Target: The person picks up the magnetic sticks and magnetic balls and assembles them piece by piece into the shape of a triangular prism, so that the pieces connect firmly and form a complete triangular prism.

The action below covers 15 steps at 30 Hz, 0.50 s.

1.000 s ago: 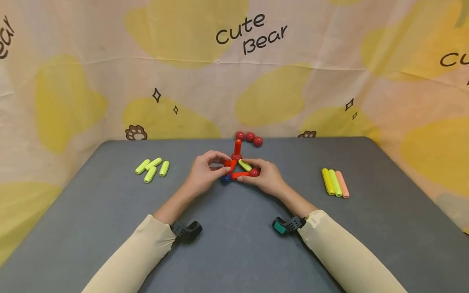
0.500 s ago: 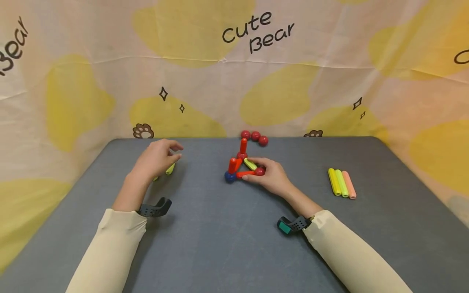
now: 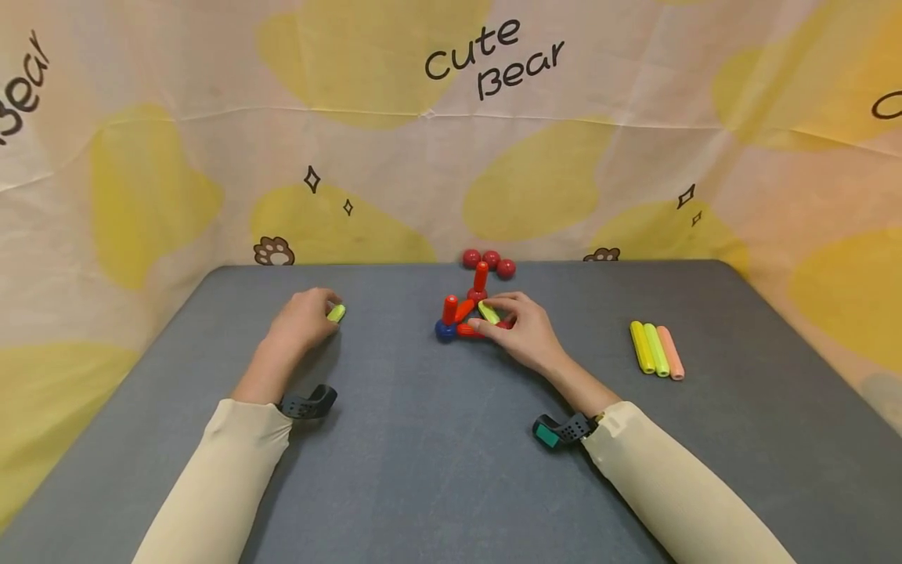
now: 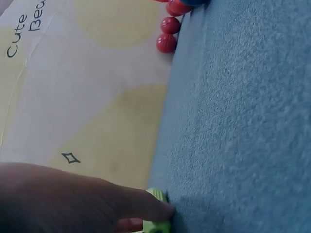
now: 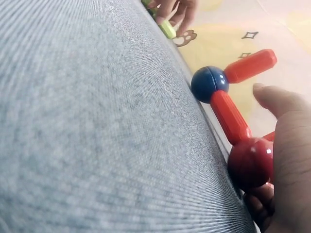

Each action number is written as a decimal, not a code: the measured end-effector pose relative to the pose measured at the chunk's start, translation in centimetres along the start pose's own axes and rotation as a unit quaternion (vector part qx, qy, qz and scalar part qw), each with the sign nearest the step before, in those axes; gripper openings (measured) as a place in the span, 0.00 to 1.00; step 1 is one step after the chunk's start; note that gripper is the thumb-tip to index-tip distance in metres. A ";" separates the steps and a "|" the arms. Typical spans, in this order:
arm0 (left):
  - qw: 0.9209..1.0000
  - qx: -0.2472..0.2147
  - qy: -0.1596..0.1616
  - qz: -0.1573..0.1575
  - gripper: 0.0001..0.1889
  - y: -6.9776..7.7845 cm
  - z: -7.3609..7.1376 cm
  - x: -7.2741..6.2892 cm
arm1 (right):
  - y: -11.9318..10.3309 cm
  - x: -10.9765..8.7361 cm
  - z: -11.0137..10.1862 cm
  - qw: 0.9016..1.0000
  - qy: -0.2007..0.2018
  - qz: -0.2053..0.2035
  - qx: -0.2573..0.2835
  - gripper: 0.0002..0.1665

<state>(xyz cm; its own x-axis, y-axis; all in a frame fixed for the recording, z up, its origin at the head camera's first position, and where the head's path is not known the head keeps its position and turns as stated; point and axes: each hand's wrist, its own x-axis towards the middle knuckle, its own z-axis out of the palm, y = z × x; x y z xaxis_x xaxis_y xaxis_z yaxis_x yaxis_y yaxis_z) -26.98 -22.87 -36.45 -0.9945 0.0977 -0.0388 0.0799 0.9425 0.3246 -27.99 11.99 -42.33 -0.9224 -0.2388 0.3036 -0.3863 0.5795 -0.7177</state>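
My left hand (image 3: pixel 303 321) is low over the table at left, pinching a short light-green rod (image 3: pixel 337 313) between thumb and fingers. My right hand (image 3: pixel 524 333) holds the near right corner of a triangular rod-and-ball frame, its fingers curled about a red ball (image 5: pixel 250 162). At the frame's left corner sits a blue ball (image 3: pixel 445 331) with a red rod (image 3: pixel 450 310) standing on it. Another red rod (image 3: pixel 481 277) rises from the far red ball (image 3: pixel 477 296). Red rods form two base sides; a green rod (image 3: pixel 488 313) forms the third. The left hand hides the other green rods.
Several loose things lie around the grey table (image 3: pixel 395 439): red balls (image 3: pixel 491 259) at the back edge, and a yellow rod (image 3: pixel 643 347), a green rod (image 3: pixel 656 350) and a pink rod (image 3: pixel 671 352) side by side at right. A printed cloth (image 3: pixel 395 141) hangs behind.
My left hand has left the frame, gone left to the green rods and taken hold of one. My right hand stays at the frame, which has turned slightly; its far upright shifted right.
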 end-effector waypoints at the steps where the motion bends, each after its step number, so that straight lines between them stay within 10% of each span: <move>1: 1.000 0.004 -0.001 -0.001 0.30 0.0 0.1 0.0 | -0.1 0.0 0.0 1.000 -0.001 -0.001 0.002 0.28; 10: 0.998 0.000 0.067 0.014 0.15 0.8 1.9 0.1 | -0.3 0.0 0.1 0.997 -0.002 -0.006 0.078 0.15; 15: 0.996 -0.023 0.087 0.020 0.15 0.9 2.8 0.7 | -0.3 0.0 0.0 0.998 -0.044 0.006 0.039 0.35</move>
<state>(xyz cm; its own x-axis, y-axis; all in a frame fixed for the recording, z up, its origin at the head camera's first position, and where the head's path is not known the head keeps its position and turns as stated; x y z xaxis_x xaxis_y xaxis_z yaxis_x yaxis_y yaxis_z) -27.45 -21.02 -38.83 -0.9875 0.0750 0.1388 0.1214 0.9231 0.3650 -27.92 11.80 -42.15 -0.9221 -0.3020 0.2419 -0.3721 0.5204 -0.7686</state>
